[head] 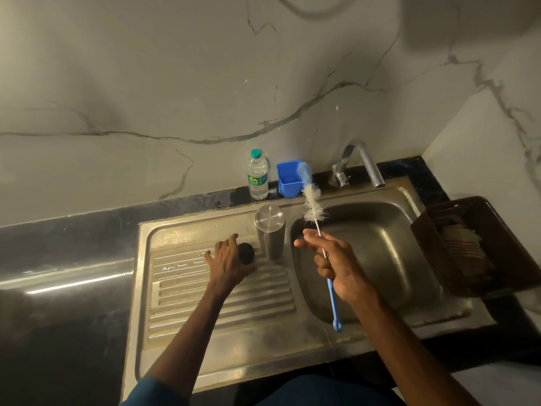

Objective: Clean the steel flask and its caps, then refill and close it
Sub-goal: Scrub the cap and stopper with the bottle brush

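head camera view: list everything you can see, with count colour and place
flask: 1, steel, standing on the drainboard beside the basin
cap: 1, dark, on the drainboard left of the flask
brush: 1, blue and white, above the basin
water bottle: 1, clear, green lid, counter behind the sink
cup: 1, blue, right of the water bottle
tap: 1, steel, behind the basin
sink: 1, steel, in the dark counter
basket: 1, brown, right of the sink
left hand: 1, holds the cap
right hand: 1, grips the brush
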Motion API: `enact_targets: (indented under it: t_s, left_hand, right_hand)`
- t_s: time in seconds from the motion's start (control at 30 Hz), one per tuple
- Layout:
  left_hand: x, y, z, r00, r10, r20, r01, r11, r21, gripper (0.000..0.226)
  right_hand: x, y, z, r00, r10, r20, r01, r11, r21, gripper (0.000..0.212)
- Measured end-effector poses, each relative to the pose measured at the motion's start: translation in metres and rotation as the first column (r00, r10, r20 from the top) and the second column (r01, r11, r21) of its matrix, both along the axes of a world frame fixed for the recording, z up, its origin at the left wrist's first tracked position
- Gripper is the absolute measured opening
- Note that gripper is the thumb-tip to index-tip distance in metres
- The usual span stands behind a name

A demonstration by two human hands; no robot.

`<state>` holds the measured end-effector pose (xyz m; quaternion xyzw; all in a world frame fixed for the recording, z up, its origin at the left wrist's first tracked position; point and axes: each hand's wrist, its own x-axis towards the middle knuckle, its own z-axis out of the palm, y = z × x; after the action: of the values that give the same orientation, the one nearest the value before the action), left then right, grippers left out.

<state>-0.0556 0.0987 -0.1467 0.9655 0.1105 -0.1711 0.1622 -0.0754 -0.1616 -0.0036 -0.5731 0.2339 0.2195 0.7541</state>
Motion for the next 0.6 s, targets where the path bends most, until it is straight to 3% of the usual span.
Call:
enact_targets:
  t_s: [0.1,0.17,0.27,0.4,0.53,0.6]
  left_hand:
    - [-0.008,0.008,-0.002,0.996,0.053,-0.068,-0.046,0.994,0.1,0.118]
    - [-0.017,0.011,-0.003,0.996,0.051,-0.074,-0.04,0.988,0.147,0.097]
    - [-0.028,0.016,-0.006,0.994,0.098,0.051,-0.102,0.991,0.083,0.056]
    - [-0.043,0.017,-0.001,0.979,0.16,0.125,-0.162,0.987,0.0,0.048]
    - [-0.068,0.011,0.014,0.946,0.285,0.153,-0.237,0.933,-0.273,0.058]
    - [-0.084,0.002,0.027,0.908,0.416,0.04,-0.332,0.775,-0.537,0.063]
  right_hand:
    - [-0.001,-0.003,-0.003,1.0,-0.017,-0.005,0.017,1.0,0.007,0.033]
    - [-0.002,-0.005,-0.004,1.0,-0.025,-0.011,0.025,1.0,0.011,0.034]
    - [-0.005,-0.007,-0.007,1.0,-0.016,-0.017,0.016,1.0,0.025,0.036]
    - [-0.008,-0.014,-0.009,0.999,-0.007,-0.033,0.008,1.0,0.018,0.034]
    - [-0.015,-0.031,-0.014,1.0,-0.02,-0.013,0.021,0.999,0.03,0.035]
    - [-0.02,-0.04,-0.016,1.0,-0.018,0.019,0.018,0.999,0.03,0.036]
